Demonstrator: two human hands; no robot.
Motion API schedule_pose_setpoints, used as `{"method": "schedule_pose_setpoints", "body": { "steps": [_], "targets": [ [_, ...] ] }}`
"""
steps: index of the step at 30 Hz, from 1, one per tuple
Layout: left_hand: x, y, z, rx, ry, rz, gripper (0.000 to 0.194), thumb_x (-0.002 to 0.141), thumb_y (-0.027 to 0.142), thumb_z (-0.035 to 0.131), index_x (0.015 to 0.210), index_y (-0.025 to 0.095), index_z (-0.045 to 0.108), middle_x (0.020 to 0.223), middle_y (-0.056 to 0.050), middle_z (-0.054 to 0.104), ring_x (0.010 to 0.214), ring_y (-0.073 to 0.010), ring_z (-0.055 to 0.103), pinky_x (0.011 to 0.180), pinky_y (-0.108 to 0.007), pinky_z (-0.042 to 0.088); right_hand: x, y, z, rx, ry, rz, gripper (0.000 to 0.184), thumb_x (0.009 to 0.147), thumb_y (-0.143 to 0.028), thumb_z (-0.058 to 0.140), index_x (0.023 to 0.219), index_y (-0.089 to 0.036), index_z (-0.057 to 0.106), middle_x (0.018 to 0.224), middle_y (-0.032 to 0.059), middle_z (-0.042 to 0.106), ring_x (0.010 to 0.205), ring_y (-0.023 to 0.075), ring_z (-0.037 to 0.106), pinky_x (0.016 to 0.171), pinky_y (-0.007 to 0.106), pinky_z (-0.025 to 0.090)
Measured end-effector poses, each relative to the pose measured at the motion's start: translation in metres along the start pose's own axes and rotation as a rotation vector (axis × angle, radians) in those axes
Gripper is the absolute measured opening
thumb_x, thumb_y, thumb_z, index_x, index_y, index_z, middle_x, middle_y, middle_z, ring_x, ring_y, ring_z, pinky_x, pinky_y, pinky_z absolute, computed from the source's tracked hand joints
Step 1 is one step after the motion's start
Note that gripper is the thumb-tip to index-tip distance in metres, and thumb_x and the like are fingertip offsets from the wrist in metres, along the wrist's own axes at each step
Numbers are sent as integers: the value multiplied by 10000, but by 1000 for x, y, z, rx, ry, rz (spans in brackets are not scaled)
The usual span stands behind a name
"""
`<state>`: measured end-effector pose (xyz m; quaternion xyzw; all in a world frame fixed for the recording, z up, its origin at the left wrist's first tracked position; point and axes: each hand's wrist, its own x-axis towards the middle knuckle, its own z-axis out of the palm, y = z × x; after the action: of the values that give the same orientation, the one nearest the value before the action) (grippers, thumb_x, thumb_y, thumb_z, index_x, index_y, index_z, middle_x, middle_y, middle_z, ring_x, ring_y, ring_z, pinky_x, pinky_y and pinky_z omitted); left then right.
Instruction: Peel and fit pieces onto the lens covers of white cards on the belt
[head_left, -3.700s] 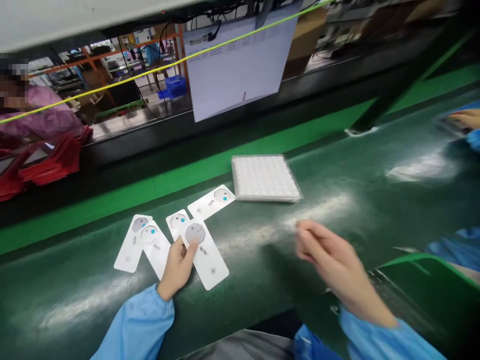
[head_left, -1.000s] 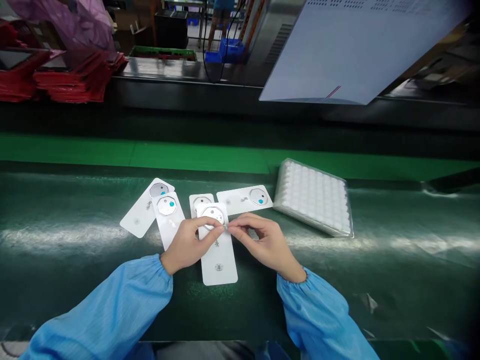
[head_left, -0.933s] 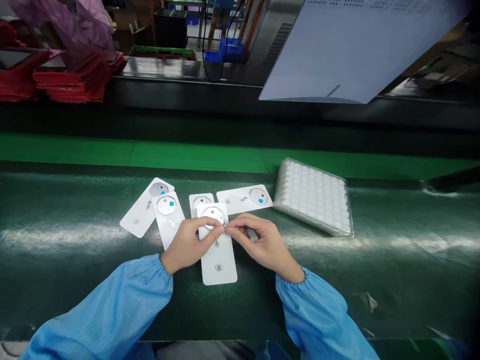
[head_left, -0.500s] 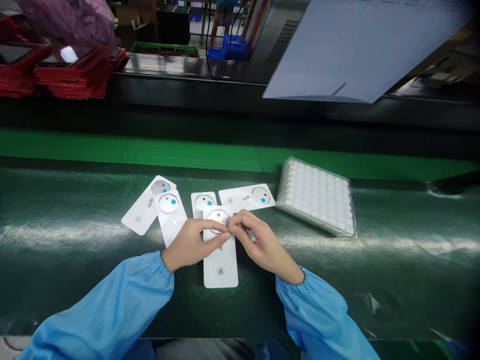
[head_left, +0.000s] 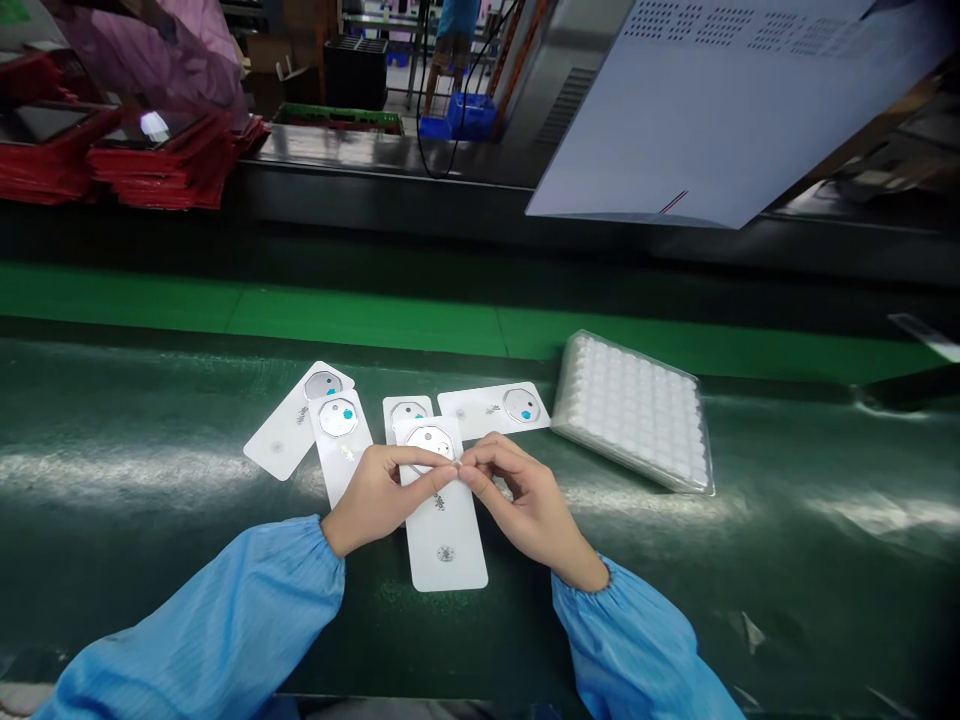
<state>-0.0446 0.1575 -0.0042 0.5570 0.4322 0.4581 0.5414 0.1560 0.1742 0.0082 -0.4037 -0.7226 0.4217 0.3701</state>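
Note:
A white phone back cover (head_left: 447, 545) with a round camera ring lies on the green bench, under both hands. Above its camera end, my left hand (head_left: 390, 490) is pinched, thumb against forefinger. Facing it, my right hand (head_left: 525, 500) pinches too, and the fingertips of both hands meet at a tiny pale piece too small to name. Behind this cover lies another cover (head_left: 409, 408), partly hidden, with a blue dot in its ring. To the right is a sideways cover (head_left: 487, 405). On the left, two covers overlap: a slanted one (head_left: 279, 440) and a nearer one (head_left: 341, 440).
A clear tray of white rounded pieces (head_left: 636, 410) sits right of the covers. Stacks of red-wrapped panels (head_left: 161, 170) stand at the far left, near a person in pink. A large white panel (head_left: 697, 110) overhangs the back right. A green strip (head_left: 375, 325) runs across the bench.
The front cover has turned slightly, its lower end swinging right. My fingertips have come together at the tiny piece. The view has tilted up a little, so the background sits lower.

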Motion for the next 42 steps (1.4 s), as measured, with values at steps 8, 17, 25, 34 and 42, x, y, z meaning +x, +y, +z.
{"method": "schedule_pose_setpoints", "body": {
  "steps": [8,17,25,34,42],
  "targets": [
    [-1,0,1,5,-25,38,145,887,304,788,972,194,830,977,-24,820,931,-199,764,859,-263,602,0,-5,-1,167,-43,108,194,1008,-375,633,903,-232,714,846,30,580,746,161,534,649,287,447],
    [-2,1,0,23,-26,68,147,937,308,735,960,188,817,954,-19,814,909,-177,757,801,-232,587,0,0,-2,177,-8,126,174,959,-356,706,844,-229,738,785,19,587,705,149,537,624,273,453],
    [-6,0,1,107,-15,66,245,936,329,730,1146,205,756,1089,-41,787,960,-218,739,869,-317,588,-1,-1,-1,60,68,88,193,984,-354,659,858,-217,710,783,16,564,692,148,511,606,279,424],
    [-9,-1,3,103,-35,-76,991,936,371,722,1671,293,62,1264,-105,692,1043,-295,702,917,-468,593,-2,-1,7,-99,139,63,224,976,-370,659,830,-207,707,718,7,536,644,149,485,582,294,408],
    [-9,-3,5,105,-18,-68,967,933,348,729,1663,340,96,1399,-87,629,1028,-258,697,943,-439,585,-4,-7,11,-156,188,58,217,958,-334,673,787,-203,704,664,-13,506,600,134,459,556,283,386]
  ]
}}
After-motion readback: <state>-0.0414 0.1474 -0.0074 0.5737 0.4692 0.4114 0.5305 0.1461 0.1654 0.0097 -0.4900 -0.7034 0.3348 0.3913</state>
